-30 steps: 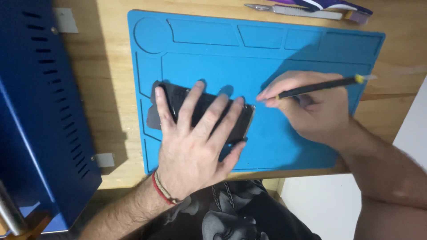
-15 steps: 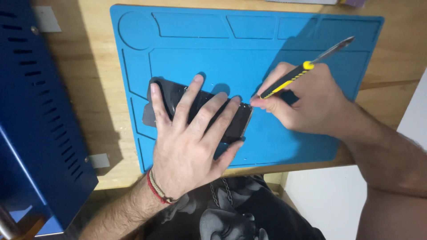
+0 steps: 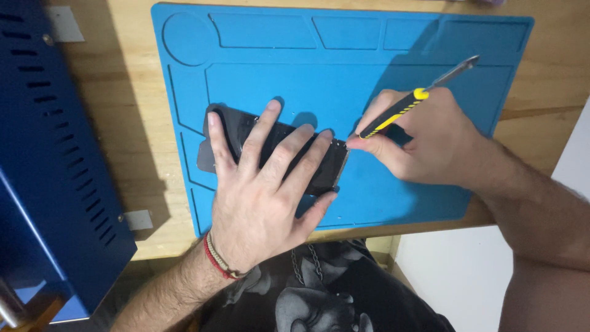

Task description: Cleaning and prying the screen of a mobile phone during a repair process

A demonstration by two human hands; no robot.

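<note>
I see my left hand (image 3: 261, 203) lying flat on a dark rectangular phone-like device (image 3: 276, 157), fingers spread wide and stretched out. It presses the device down, it does not close around it. The palm and four fingers cover most of the dark surface, and the thumb rests on the mat beside the lower right corner of the device.

The device lies on a large blue silicone work mat with moulded compartments (image 3: 344, 61), in the big lower field of the mat, a little left of centre and slightly tilted. Its left end shows outside my fingers.

My right hand (image 3: 424, 144) is closed around a thin screwdriver with a black and yellow handle and a metal shaft (image 3: 405, 109). The fingers are curled tight on the handle, like holding a pen. One end of the tool is hidden behind my fingertips just at the right edge of the device; whether it touches I cannot tell. The other metal end points up and to the right.

The mat rests on a light wooden table (image 3: 123, 123). At the left stands a blue metal box with ventilation slots (image 3: 43, 154). On my left wrist is a red and beige bracelet (image 3: 218, 261).
</note>
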